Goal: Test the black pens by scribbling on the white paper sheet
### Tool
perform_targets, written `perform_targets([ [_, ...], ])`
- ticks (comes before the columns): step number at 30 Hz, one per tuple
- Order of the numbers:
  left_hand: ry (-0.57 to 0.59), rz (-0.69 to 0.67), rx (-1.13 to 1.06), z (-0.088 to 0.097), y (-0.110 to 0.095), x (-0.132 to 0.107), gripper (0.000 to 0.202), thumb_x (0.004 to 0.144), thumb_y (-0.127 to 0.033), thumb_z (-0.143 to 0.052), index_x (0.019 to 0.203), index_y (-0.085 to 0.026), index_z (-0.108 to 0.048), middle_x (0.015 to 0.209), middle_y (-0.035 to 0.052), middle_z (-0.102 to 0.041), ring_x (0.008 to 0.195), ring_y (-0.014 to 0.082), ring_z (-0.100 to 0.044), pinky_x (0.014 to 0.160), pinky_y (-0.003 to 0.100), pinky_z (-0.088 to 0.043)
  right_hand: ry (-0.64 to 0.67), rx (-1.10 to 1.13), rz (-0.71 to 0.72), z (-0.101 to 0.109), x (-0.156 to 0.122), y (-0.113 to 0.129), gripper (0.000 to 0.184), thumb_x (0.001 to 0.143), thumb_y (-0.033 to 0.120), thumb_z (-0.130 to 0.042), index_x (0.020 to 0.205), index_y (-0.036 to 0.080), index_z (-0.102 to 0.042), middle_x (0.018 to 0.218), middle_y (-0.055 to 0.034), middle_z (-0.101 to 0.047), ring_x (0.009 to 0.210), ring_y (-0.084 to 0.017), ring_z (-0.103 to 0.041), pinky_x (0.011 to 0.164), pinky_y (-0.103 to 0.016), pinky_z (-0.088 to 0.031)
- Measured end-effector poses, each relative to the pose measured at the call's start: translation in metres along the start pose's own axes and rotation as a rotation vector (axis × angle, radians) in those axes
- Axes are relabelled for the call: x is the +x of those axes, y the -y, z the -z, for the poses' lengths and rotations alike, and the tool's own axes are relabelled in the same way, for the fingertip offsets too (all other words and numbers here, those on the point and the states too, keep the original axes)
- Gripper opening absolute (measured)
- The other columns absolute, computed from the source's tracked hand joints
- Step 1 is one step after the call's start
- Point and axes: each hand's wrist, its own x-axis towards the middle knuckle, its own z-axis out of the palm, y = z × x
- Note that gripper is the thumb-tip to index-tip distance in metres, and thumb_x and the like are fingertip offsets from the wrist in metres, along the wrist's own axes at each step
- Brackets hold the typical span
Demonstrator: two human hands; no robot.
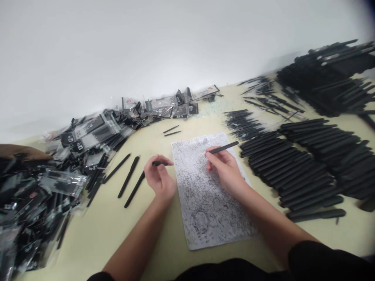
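In my right hand [224,168] is a slim black pen [225,148], pinched between thumb and fingers above a sheet of paper [202,195]. Dense dark scribbles cover the sheet. My left hand [159,175], beside the sheet's left edge, has its fingers closed around a short black pen cap [159,163]; part of it is hidden by the fingers. Just left of that hand lies a black pen [134,190] on the table, with another black pen [128,177] beside it. Two thin dark refills [172,132] rest beyond the sheet.
Clear plastic packets with black pens [93,132] are heaped along the left and back of the pale yellow table [111,238]. Rows of black pens [293,171] lie to the right, near thin refills [243,123]. A large dark pile [319,74] stands behind them, against the white wall [175,43].
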Motion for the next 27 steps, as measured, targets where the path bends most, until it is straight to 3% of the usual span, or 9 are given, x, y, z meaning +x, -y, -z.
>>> perform_targets([
  [5,-0.051,0.07,-0.055,0.001,0.003,-0.001,0.023,0.095,-0.043,-0.048,0.114,-0.031,-0.051,0.081,-0.0022,-0.05,0.052,0.0068,-0.046,0.052,0.025,-0.041,0.034,-0.079,0.052,0.002,0.0,-0.003,0.027,0.073,0.041,-0.074,0.088,0.022,-0.062,0.062,0.0067,-0.053,0.049,-0.008,-0.049,0.049,-0.024,-0.042],
  [11,-0.082,0.083,-0.117,-0.001,0.002,0.0,0.024,0.093,-0.047,-0.051,0.111,-0.032,-0.054,0.083,-0.001,-0.049,0.051,0.0057,-0.038,0.045,0.021,-0.033,0.043,-0.08,0.065,0.001,0.002,-0.003,0.026,0.073,0.04,-0.074,0.087,0.022,-0.061,0.063,0.0069,-0.052,0.048,-0.007,-0.049,0.047,-0.023,-0.041],
  [14,-0.057,0.072,-0.169,-0.002,0.001,0.001,0.026,0.092,-0.046,-0.053,0.114,-0.031,-0.055,0.078,-0.0011,-0.048,0.053,0.007,-0.038,0.047,0.022,-0.033,0.049,-0.081,0.083,0.001,0.003,-0.004,0.027,0.072,0.041,-0.073,0.086,0.022,-0.061,0.066,0.0063,-0.053,0.048,-0.007,-0.049,0.046,-0.023,-0.04],
  [18,-0.057,0.201,-0.181,-0.001,0.004,0.0,0.023,0.091,-0.042,-0.057,0.106,-0.025,-0.059,0.075,-0.0015,-0.047,0.054,0.0068,-0.042,0.052,0.024,-0.037,0.052,-0.093,0.073,0.0,0.003,-0.005,0.029,0.071,0.043,-0.073,0.086,0.022,-0.06,0.064,0.0063,-0.053,0.047,-0.007,-0.049,0.046,-0.023,-0.04],
  [24,-0.112,0.287,-0.148,0.002,0.011,-0.003,0.02,0.088,-0.039,-0.06,0.098,-0.022,-0.059,0.097,0.003,-0.058,0.061,0.0071,-0.052,0.062,0.027,-0.044,0.057,-0.079,0.082,-0.002,0.006,-0.006,0.032,0.068,0.046,-0.073,0.085,0.021,-0.06,0.061,0.0069,-0.052,0.045,-0.008,-0.047,0.043,-0.023,-0.039],
  [27,-0.112,0.294,-0.099,0.0,0.011,0.003,0.02,0.088,-0.038,-0.06,0.098,-0.02,-0.06,0.086,0.0015,-0.059,0.064,0.0087,-0.054,0.064,0.026,-0.045,0.061,-0.088,0.084,-0.003,0.007,-0.009,0.034,0.067,0.047,-0.073,0.085,0.022,-0.059,0.06,0.0067,-0.052,0.045,-0.009,-0.047,0.043,-0.023,-0.039],
])
